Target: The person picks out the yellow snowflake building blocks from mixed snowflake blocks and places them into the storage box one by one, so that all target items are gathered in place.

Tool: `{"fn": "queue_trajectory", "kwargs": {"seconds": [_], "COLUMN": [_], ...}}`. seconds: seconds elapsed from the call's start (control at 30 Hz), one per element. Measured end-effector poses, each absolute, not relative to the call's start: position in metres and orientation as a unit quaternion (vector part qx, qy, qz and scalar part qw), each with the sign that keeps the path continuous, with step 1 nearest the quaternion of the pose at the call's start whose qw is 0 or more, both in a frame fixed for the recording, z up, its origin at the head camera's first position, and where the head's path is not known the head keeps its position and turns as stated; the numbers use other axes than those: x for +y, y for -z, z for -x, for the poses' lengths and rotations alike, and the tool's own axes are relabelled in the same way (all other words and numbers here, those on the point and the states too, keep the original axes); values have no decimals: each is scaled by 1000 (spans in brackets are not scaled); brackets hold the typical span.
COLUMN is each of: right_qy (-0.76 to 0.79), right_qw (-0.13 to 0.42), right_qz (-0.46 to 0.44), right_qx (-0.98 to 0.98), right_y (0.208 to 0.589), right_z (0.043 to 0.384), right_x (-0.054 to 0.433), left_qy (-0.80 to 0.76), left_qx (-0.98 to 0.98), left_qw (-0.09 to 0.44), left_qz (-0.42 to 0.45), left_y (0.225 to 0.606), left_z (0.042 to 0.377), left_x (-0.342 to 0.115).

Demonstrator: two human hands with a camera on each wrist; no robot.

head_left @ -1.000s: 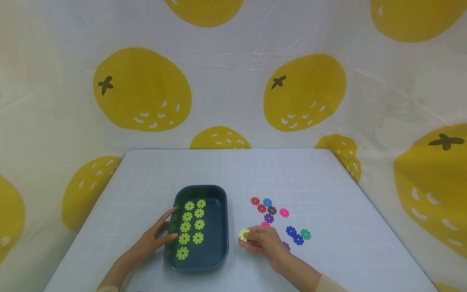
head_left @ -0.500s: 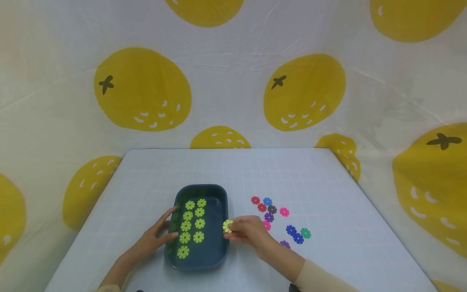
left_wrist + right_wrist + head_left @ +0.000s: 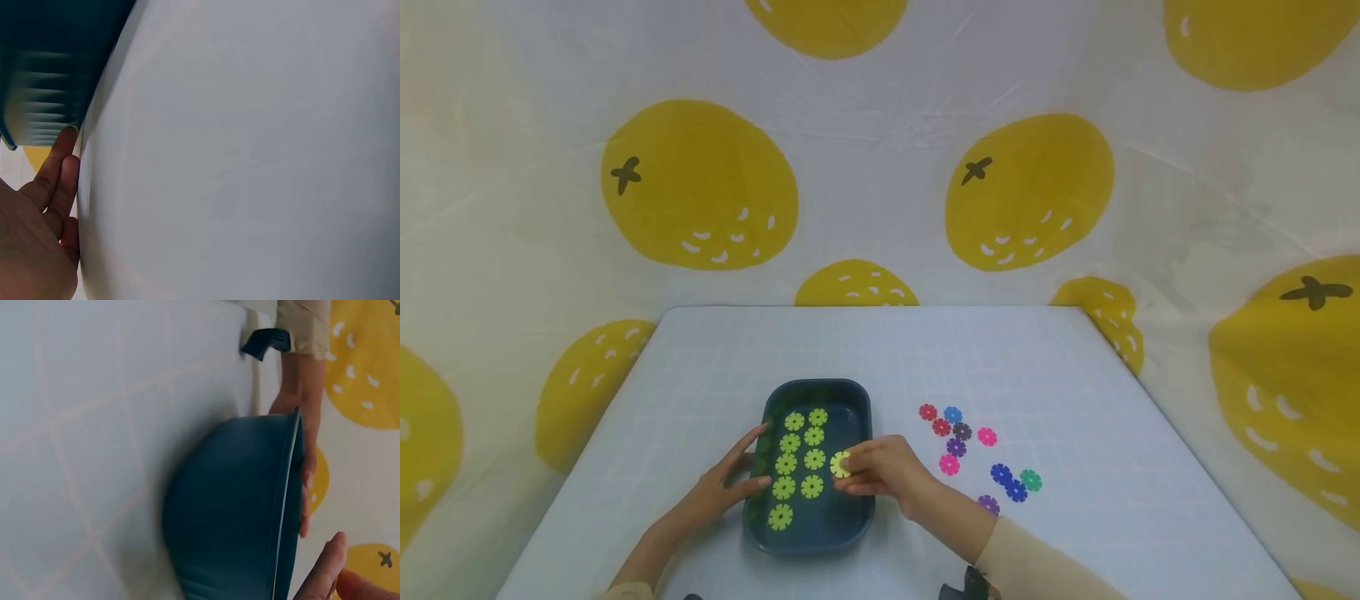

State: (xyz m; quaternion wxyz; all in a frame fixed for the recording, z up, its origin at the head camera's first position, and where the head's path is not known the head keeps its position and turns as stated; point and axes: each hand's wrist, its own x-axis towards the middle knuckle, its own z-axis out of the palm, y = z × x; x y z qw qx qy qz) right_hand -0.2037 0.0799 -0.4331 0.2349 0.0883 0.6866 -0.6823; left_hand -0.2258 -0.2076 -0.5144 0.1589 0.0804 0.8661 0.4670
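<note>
My right hand (image 3: pixel 887 471) pinches a yellow-green interlocking disc (image 3: pixel 839 464) between thumb and fingers, over the right part of a dark blue tray (image 3: pixel 842 529). Two columns of matching yellow-green discs (image 3: pixel 784 487) lie flat in the tray's left and middle. At the tray's left side, my left hand (image 3: pixel 718 483) rests with fingers spread, the index fingertip and thumb at the rim. In the left wrist view its fairly straight fingers (image 3: pixel 62 181) touch the ribbed outer wall. The right wrist view shows the right fingertips above the tray rim; the held disc is mostly hidden there.
To the right of the tray, loose discs in other colours lie on the white tabletop (image 3: pixel 1075 400): red (image 3: pixel 928 412), light blue (image 3: pixel 952 414), black (image 3: pixel 962 431), pink (image 3: pixel 949 464), purple (image 3: pixel 988 504), dark blue (image 3: pixel 1001 473) and green (image 3: pixel 1031 480). A fruit-print cloth (image 3: pixel 880 167) hangs behind.
My right hand has carried the yellow-green disc leftward from the tabletop, across the tray's right rim, to above the tray's inside. The left hand has stayed at the tray's left side.
</note>
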Motion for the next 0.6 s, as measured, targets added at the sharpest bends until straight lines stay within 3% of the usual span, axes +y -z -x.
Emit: {"fn": "queue_trajectory", "kwargs": {"seconds": [0.6], "right_qy": [671], "right_qw": [243], "right_qz": [-80], "right_qx": [696], "right_y": [437], "right_z": [209], "right_x": [77], "left_qy": [-464], "left_qx": [868], "left_qw": [164], "left_qz": [-68], "left_y": [515], "left_z": [226], "left_x": [-206]}}
